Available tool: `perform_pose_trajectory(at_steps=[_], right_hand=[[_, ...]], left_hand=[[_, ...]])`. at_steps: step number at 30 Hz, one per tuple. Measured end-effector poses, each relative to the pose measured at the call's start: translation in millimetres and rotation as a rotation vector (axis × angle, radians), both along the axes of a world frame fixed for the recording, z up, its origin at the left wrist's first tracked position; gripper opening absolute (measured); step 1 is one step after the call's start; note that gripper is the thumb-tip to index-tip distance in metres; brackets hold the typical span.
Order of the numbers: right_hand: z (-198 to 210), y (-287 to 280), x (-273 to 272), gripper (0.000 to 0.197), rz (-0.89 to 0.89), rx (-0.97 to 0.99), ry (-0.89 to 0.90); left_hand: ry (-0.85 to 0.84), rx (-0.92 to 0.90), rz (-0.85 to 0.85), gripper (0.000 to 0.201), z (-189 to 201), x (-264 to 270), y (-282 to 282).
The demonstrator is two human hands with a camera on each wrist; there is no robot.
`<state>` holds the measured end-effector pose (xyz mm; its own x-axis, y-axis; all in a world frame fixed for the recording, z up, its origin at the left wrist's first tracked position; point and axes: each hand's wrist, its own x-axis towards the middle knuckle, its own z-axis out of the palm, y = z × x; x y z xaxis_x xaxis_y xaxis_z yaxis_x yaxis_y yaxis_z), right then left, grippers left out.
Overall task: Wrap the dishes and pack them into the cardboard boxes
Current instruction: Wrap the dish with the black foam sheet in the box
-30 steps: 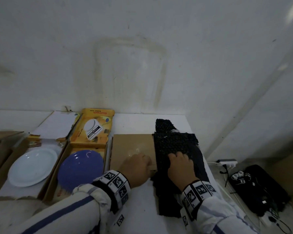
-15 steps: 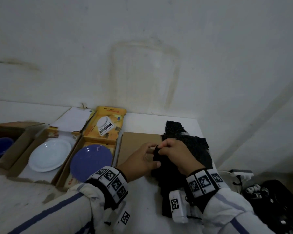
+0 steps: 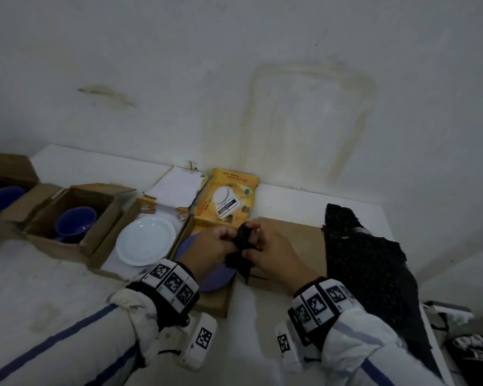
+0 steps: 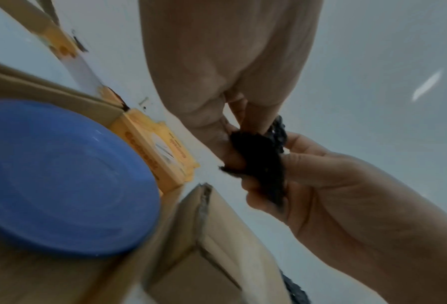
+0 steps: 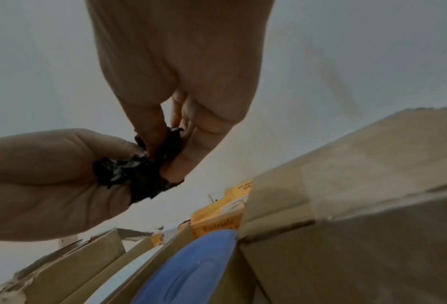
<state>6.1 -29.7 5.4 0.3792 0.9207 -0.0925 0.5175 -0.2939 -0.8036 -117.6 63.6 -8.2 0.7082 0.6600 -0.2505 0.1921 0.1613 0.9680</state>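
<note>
Both my hands pinch a small black wrap piece (image 3: 241, 246) above the blue plate (image 3: 215, 277): left hand (image 3: 212, 246) and right hand (image 3: 271, 252) have fingers curled tight on it. Blue plate sits in an open cardboard box (image 3: 215, 305); white plate (image 3: 145, 242) in the box just left of it, closed box (image 3: 290, 246) just right, black wrap sheet (image 3: 368, 263) beyond that.

I see crumpled black cloth scrap (image 3: 241, 240), rough, matt | round blue plate (image 4: 61, 176), smooth, slight sheen | round white plate (image 3: 145, 241), glossy | brown cardboard boxes (image 3: 287, 240), matt, frayed edges | yellow printed carton (image 3: 227, 197), smooth | white tabletop (image 3: 53, 288), scuffed, matt
</note>
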Motion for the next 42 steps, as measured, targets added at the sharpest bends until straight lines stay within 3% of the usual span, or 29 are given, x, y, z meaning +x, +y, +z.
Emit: perform_pose_trajectory(at_steps=[2,5,6,8,10,13,15,21,25,28,31,32,35,36,39,42], right_hand=[[-6.5,13.4,-10.0,0.057,0.060,-0.056,-0.027],[-13.9,28.8,-20.2,0.013,0.184,-0.205,-0.237],[-16.2,32.4,-24.1,0.013,0.217,-0.240,-0.299],[-24.6,38.7,-32.5,0.005,0.288,-0.340,-0.408],[-36.4,42.3,-42.8,0.019,0.360,-0.430,-0.481],[-52.1,38.9,-57.8,0.022,0.401,-0.584,-0.515],[-55.9,35.9,-64.3,0.025,0.425,-0.640,-0.523],[-52.7,42.2,-69.1,0.034,0.557,-0.784,-0.464],[-60.0,32.8,-72.2,0.027,0.546,-0.694,-0.522],[-68.1,28.8,-68.6,0.038,0.541,-0.538,-0.592],[-63.3,25.9,-66.0,0.037,0.557,-0.511,-0.670],[-64.7,25.4,-65.5,0.043,0.575,-0.487,-0.690],[-64.6,23.2,-70.1,0.087,0.609,-0.473,-0.625],[-68.0,21.0,-66.7,0.083,0.588,-0.445,-0.614],[-55.2,10.6,-51.1,0.035,0.359,-0.370,-0.514],[-37.8,-7.6,-24.1,0.042,0.110,-0.269,-0.449]], left_hand=[[0.063,-0.029,-0.086,0.020,-2.0,-16.9,12.9],[0.159,-0.094,-0.131,0.023,-7.7,-42.4,30.2],[0.221,-0.021,-0.162,0.021,-8.5,-49.5,35.2],[0.466,0.313,-0.329,0.022,-14.6,-60.3,45.6],[0.683,0.544,-0.556,0.033,-27.2,-65.5,50.0],[0.761,0.726,-0.792,0.051,-54.8,-68.3,51.7],[0.784,0.855,-0.862,0.062,-66.7,-69.4,50.8],[0.758,1.001,-0.846,0.067,-73.4,-72.1,47.4],[0.739,1.007,-0.848,0.063,-70.6,-72.0,44.7],[0.743,0.993,-0.835,0.058,-71.7,-73.4,42.4],[0.742,0.980,-0.821,0.053,-72.3,-74.8,40.6],[0.743,0.971,-0.818,0.053,-71.9,-75.0,39.9],[0.769,0.953,-0.812,0.054,-69.3,-72.7,37.1],[0.775,0.947,-0.810,0.054,-67.0,-70.1,34.7],[0.735,0.885,-0.794,0.054,-59.7,-53.8,26.2],[0.557,0.859,-0.717,0.039,-54.3,-24.2,12.2]])
